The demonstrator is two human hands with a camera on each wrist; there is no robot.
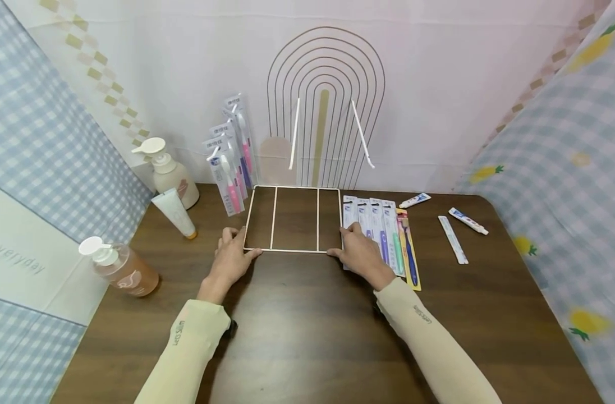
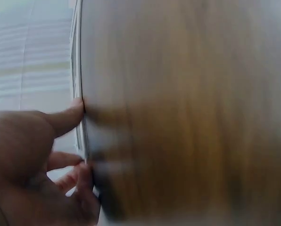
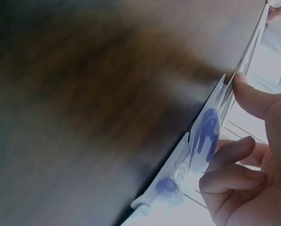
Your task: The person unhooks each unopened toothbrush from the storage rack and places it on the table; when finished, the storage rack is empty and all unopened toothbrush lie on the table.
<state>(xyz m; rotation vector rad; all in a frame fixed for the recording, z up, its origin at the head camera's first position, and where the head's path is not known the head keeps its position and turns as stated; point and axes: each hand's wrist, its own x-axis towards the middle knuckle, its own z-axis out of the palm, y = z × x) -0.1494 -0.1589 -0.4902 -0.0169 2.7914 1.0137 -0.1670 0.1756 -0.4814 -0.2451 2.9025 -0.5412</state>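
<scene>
A white wire display rack [image 1: 296, 251] has its rectangular base flat on the brown table, with two bare hooks [image 1: 362, 133] jutting out above. Toothbrush packs [image 1: 230, 188] hang at the rack's left side. My left hand [image 1: 230, 257] grips the base's front left corner, thumb along the front wire; in the left wrist view its fingertips [image 2: 76, 107] meet the wire. At the front right corner, my right hand [image 1: 360, 249] holds the base the same way. Beneath and beside that hand lies a row of packaged toothbrushes [image 1: 390, 235], partly covered by it.
A cream pump bottle [image 1: 172, 178], a white tube [image 1: 173, 212] and an amber pump bottle [image 1: 133, 275] stand at the left. Small toothpaste tubes [image 1: 468, 220] and a thin sachet [image 1: 453, 240] lie at the right. Printed curtains [image 1: 439, 84] enclose the table.
</scene>
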